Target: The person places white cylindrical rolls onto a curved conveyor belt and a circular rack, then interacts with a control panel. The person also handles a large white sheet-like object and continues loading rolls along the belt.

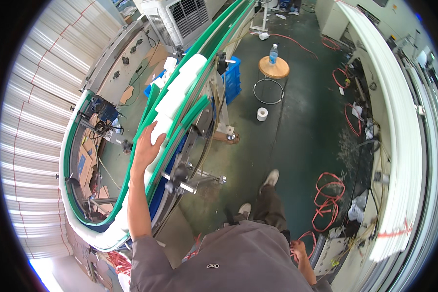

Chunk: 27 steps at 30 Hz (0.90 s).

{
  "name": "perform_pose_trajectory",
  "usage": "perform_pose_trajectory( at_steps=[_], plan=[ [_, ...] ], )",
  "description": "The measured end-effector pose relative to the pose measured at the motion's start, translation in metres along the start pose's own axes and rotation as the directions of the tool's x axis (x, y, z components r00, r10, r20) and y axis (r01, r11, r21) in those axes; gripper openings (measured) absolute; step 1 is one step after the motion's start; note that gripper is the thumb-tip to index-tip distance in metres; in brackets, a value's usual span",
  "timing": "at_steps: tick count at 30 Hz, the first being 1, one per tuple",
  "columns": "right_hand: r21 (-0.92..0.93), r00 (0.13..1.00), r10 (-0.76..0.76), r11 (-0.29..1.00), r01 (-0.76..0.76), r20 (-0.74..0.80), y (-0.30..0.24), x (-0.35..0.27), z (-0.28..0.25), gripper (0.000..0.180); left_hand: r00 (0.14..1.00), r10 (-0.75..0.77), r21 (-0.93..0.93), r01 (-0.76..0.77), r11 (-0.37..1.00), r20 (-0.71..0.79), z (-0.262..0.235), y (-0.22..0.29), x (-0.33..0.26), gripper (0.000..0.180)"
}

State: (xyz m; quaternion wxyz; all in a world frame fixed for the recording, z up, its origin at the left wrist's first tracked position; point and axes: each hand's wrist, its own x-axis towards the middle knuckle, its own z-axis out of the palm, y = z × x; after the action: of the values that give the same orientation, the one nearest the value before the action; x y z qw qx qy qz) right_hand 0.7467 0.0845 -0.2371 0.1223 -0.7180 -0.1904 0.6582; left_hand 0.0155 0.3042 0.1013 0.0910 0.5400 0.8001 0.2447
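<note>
A line of white paper rolls [171,102] lies end to end on a curved conveyor [221,41] with green side guides. My left hand [148,148] rests over one of these rolls, its fingers spread and not wrapped round anything. Beyond it, the rolls run up the belt away from me; behind my forearm the white line bends round toward the left. Low by my right side hangs my right hand [298,250], its fingers loosely apart and nothing seen in them. Red cord [308,235] shows close to that hand, apparently behind it.
A round wooden stool [274,67] with a plastic bottle [273,54] stands ahead. Nearby a paper roll [262,114] sits on the floor. Blue crates [232,81] stand beside the conveyor. Tangled red cord [329,202] lies at right, near long white stock [399,146]. A black clamp knob [181,173] juts from the conveyor.
</note>
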Motion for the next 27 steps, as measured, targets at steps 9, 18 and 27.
perform_pose_trajectory(
  at_steps=[9, 18, 27],
  plan=[
    [-0.323, 0.968, -0.250, 0.917, 0.235, -0.004, -0.286, 0.222, -0.064, 0.021, 0.982, -0.085, 0.109, 0.104, 0.989, -0.168, 0.089, 0.026, 0.219, 0.059],
    [-0.455, 0.790, -0.587, 0.663, 0.594, 0.177, -0.793, 0.342, 0.046, 0.022, 0.981, -0.181, 0.244, 0.160, 0.957, 0.066, 0.118, 0.055, 0.353, 0.070],
    [-0.636, 0.747, -0.414, 0.396, 0.663, 0.521, -0.897, 0.316, 0.273, 0.023, 0.872, -0.470, 0.400, 0.386, 0.831, 0.136, 0.145, 0.070, 0.419, 0.092]
  ],
)
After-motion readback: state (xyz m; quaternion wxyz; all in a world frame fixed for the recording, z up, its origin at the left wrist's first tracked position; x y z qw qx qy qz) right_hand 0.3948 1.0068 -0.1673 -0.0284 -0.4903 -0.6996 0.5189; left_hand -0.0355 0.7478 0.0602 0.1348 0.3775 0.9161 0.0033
